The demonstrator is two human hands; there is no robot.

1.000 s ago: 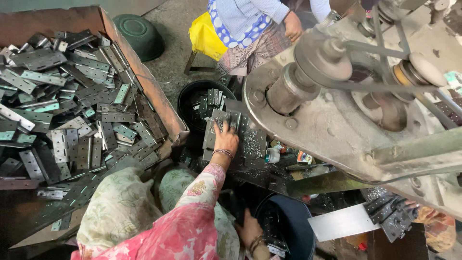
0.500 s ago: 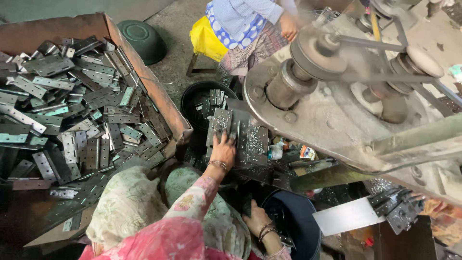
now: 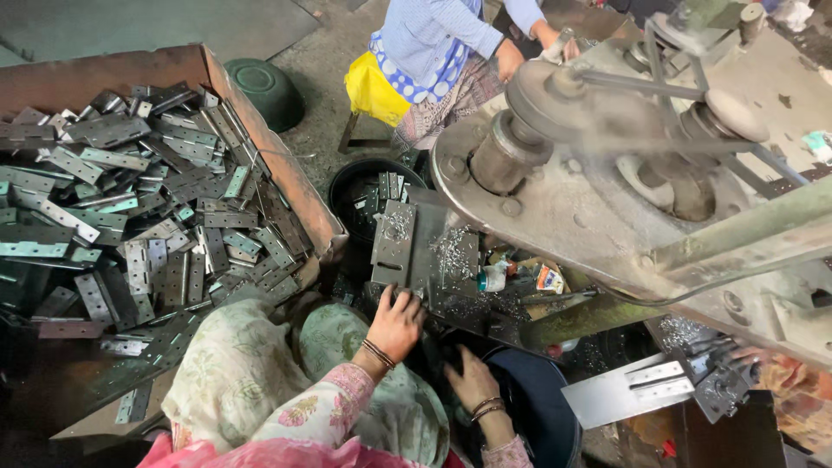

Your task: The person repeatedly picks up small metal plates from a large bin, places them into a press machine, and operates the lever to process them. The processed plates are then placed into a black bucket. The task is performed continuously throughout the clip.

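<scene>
The left hand (image 3: 394,325) sits just below the middle of the view, fingers bent and spread a little, their tips resting on the lower edge of a grey rectangular metal plate with slots (image 3: 393,245) that lies at 12 o'clock from the hand; whether the fingers actually pinch the plate or only touch it cannot be told. The right hand (image 3: 472,381) is at 4 o'clock from the left one, fingers curled downward at the rim of a dark round bucket (image 3: 555,407), and whether it has hold of anything cannot be told. At 1 o'clock from the left hand a patch of bright metal shavings (image 3: 451,254) lies on the flat steel bed. At 10 o'clock, well apart, a rusty brown open box (image 3: 260,130) holds a heap of grey metal hinge leaves (image 3: 130,217). At 12 o'clock beyond the plate a black round tub (image 3: 347,186) holds more hinge pieces. The big grey belt-driven machine (image 3: 607,191) fills the view from 1 to 3 o'clock. At the top, another person in a blue dotted shirt (image 3: 433,43) sits by a yellow cloth (image 3: 373,87), a hand against the machine's edge.
</scene>
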